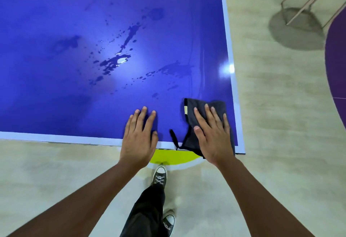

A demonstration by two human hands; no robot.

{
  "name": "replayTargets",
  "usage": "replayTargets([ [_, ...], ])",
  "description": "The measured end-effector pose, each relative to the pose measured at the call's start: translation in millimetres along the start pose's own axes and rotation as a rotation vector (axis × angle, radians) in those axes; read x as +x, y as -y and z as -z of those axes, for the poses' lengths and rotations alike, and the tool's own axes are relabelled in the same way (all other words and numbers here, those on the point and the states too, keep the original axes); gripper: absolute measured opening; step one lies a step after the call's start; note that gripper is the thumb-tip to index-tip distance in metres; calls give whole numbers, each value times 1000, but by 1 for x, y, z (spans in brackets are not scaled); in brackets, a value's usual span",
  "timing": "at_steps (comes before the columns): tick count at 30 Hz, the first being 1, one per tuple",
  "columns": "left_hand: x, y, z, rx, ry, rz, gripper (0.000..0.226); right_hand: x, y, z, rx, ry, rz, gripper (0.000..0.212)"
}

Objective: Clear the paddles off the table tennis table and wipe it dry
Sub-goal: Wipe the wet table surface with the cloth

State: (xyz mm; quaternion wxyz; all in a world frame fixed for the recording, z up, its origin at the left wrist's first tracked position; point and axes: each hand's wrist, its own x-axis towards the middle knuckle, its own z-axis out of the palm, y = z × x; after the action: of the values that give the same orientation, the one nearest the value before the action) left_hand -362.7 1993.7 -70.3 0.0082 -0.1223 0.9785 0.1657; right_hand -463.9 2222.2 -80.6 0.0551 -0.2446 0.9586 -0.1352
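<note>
Two hands flat on wet bench; one cloth.
Right hand (213, 135) has its fingers spread, pressing one dark grey fabric cloth (190, 117) onto the near right corner of the glossy blue, white-edged bench (56, 90). Left hand (139, 135) is spread flat just beside it, on bare surface. Pale tag (185, 109) on cloth edge, writing illegible. Many water splashes (112, 62) mid-bench. Two grey lace-up sneakers (159, 176) on the floor below. Metal chair legs (303, 2) far right.

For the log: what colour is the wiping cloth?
Dark navy-grey cloth, pale tag; head view.
</note>
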Motion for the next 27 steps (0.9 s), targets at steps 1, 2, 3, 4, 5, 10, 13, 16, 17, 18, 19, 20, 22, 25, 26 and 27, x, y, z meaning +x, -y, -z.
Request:
replayTargets([
  [1, 0, 0, 1, -6, -4, 0, 60, 3, -3, 3, -24, -3, 57, 56],
  [2, -1, -1, 3, -8, -10, 5, 59, 6, -6, 5, -51, -8, 106, 54],
  [3, 0, -1, 3, -5, -18, 16, 57, 9, -8, 6, -71, -15, 136, 53],
  [4, 3, 0, 3, 2, -32, 32, 54, 15, -9, 5, -87, -21, 143, 53],
  [5, 9, 2, 3, 8, -51, 45, 50, 20, -8, 4, -100, -29, 137, 53],
  [10, 72, 8, 12, -62, -132, 9, 38, 63, 3, -6, -116, -42, 69, 57],
  [13, 132, 7, 19, -112, -150, -46, 40, 108, 8, -4, -128, -56, -10, 58],
  [16, 215, 10, 24, -73, -106, -103, 45, 177, 1, 0, -112, -57, -87, 59],
  [17, 242, 13, 25, -51, -86, -110, 47, 199, -1, 2, -106, -56, -98, 60],
  [18, 267, 17, 27, -27, -74, -118, 49, 220, -4, 4, -105, -59, -101, 61],
  [19, 293, 21, 30, -2, -54, -122, 51, 245, -9, 6, -106, -58, -101, 62],
  [20, 316, 26, 31, 19, -38, -120, 52, 268, -13, 8, -105, -57, -103, 63],
  [22, 352, 34, 32, 49, -19, -110, 56, 320, -24, 12, -103, -58, -115, 64],
  [25, 369, 40, 27, 105, -22, -101, 59, 399, -40, 21, -111, -47, -147, 63],
  [26, 370, 40, 25, 106, -34, -106, 59, 426, -46, 24, -116, -46, -160, 62],
  [27, 370, 41, 23, 104, -43, -111, 59, 452, -51, 28, -116, -45, -170, 62],
])
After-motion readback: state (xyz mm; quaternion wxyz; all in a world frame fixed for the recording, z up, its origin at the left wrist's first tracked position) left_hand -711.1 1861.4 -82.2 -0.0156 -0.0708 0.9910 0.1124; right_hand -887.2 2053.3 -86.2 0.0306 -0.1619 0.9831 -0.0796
